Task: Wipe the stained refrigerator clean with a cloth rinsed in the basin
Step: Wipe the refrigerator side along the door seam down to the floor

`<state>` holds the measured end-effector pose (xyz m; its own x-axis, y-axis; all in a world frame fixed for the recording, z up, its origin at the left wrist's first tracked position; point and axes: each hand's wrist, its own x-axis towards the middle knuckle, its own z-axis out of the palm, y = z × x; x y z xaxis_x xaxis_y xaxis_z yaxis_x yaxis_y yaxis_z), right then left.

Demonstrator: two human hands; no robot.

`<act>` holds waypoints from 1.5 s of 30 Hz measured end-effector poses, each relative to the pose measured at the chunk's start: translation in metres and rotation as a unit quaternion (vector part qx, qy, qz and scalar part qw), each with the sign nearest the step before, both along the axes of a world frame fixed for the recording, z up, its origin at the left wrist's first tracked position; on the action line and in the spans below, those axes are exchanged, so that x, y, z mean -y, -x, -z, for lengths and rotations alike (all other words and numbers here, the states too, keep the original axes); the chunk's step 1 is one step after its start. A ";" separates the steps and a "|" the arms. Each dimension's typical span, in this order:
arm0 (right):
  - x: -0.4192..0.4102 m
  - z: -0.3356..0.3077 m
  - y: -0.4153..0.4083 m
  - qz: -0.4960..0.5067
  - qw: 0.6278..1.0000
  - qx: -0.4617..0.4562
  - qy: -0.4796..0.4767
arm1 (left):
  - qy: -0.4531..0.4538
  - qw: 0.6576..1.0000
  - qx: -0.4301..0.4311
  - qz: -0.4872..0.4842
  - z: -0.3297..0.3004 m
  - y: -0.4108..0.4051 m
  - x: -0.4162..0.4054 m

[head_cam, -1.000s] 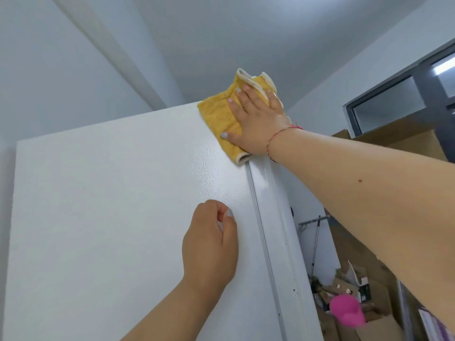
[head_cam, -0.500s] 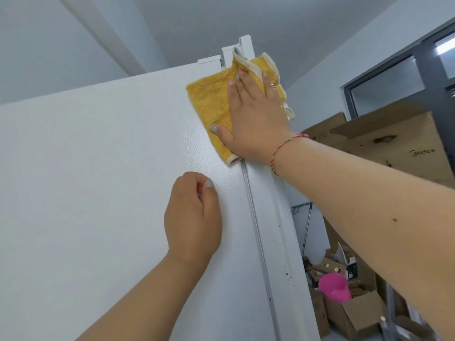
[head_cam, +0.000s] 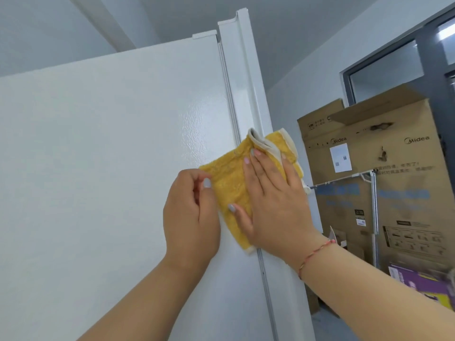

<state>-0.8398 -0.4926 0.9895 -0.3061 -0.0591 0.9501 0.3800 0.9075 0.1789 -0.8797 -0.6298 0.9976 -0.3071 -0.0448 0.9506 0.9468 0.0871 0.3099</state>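
A tall white refrigerator [head_cam: 110, 168] fills the left and middle of the view, seen from its side panel with the door edge running down at the right. A yellow cloth [head_cam: 229, 183] with a pale hem lies flat against that edge. My right hand [head_cam: 273, 205] presses the cloth to the panel with fingers spread flat over it. Just left of the cloth, touching its edge, my left hand [head_cam: 190, 215] rests on the side panel as a loose fist with nothing in it. No basin is in view.
Large brown cardboard boxes [head_cam: 374, 180] stand to the right of the refrigerator, with a metal rack pole [head_cam: 374, 217] in front of them. A purple box [head_cam: 418, 281] lies lower right. A dark-framed window [head_cam: 394, 70] is above the boxes.
My right hand has slid the cloth down the refrigerator's edge from the top corner to mid height. It now sits level with my left hand, and the view has tilted down.
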 end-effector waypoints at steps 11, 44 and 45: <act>0.014 0.113 -0.002 -0.011 0.998 0.009 0.053 | 0.148 0.985 0.073 0.058 0.060 -0.009 -0.009; 0.024 0.340 -0.027 0.018 0.976 0.188 0.110 | 0.350 0.927 0.112 0.082 0.266 -0.003 0.012; 0.026 0.346 -0.028 0.020 0.975 0.190 0.114 | 0.358 0.923 0.111 0.087 0.272 -0.003 0.013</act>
